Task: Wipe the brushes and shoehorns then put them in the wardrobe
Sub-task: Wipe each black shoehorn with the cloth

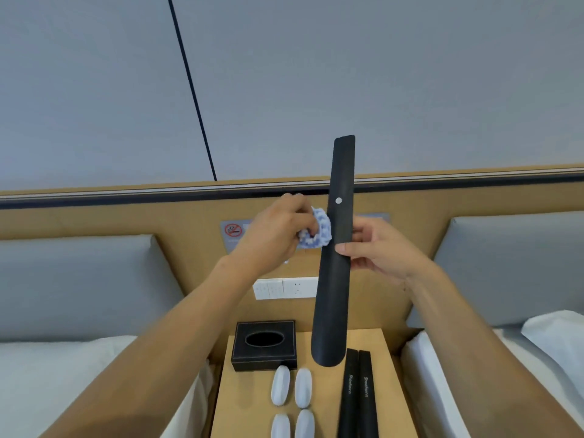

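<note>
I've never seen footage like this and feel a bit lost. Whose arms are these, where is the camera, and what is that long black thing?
There is no machine here. The single picture comes from a camera worn on a person's head, looking down at their own arms. The right hand holds a long black shoehorn upright, while the left hand presses a blue-and-white cloth against it, wiping. Below, on a wooden bedside table between two beds, lie a black tissue box, four white brushes and two more black shoehorns.
</note>
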`<move>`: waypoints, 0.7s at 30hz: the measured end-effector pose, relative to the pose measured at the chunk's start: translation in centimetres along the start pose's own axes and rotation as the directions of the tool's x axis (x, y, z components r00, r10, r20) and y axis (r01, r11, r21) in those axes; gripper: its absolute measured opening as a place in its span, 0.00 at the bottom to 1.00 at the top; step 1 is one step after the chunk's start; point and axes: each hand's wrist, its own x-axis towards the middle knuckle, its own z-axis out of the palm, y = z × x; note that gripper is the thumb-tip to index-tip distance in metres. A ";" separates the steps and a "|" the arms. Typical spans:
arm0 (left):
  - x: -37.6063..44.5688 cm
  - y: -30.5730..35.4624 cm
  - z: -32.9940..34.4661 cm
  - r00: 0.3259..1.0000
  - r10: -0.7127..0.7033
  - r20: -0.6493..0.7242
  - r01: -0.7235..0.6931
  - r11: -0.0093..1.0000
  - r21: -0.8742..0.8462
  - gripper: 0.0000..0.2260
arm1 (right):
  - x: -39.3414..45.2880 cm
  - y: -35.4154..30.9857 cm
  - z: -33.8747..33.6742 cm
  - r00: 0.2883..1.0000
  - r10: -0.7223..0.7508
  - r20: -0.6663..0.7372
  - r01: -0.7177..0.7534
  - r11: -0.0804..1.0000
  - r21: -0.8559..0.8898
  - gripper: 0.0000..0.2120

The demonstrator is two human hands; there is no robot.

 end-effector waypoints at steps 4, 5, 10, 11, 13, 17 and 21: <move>-1.4 -0.6 3.6 0.997 -0.078 0.018 0.079 0.996 -0.031 0.07 | -1.5 3.2 -0.7 0.991 0.118 -0.060 -0.121 0.992 -0.040 0.16; -1.7 -0.7 4.5 0.994 -0.104 0.020 0.105 0.994 -0.032 0.08 | -1.9 4.2 -0.8 0.986 0.150 -0.076 -0.153 0.988 -0.035 0.16; -3.6 -0.1 8.9 0.968 -0.243 0.069 0.247 0.967 -0.056 0.13 | -3.9 9.9 -1.7 0.942 0.300 -0.147 -0.305 0.952 -0.007 0.25; -3.9 0.0 9.8 0.960 -0.265 0.086 0.271 0.960 -0.068 0.14 | -4.3 11.4 -1.8 0.927 0.336 -0.167 -0.343 0.939 -0.014 0.26; -4.8 0.3 11.4 0.943 -0.308 0.126 0.321 0.942 -0.096 0.14 | -4.9 14.5 -2.0 0.887 0.403 -0.225 -0.421 0.906 -0.038 0.27; -6.8 0.7 14.3 0.900 -0.379 0.216 0.410 0.903 -0.124 0.12 | -6.6 21.0 -2.8 0.776 0.529 -0.345 -0.588 0.803 -0.092 0.22; -8.7 0.8 17.2 0.857 -0.434 0.279 0.479 0.870 -0.119 0.13 | -8.1 27.4 -3.6 0.667 0.612 -0.424 -0.729 0.654 -0.203 0.23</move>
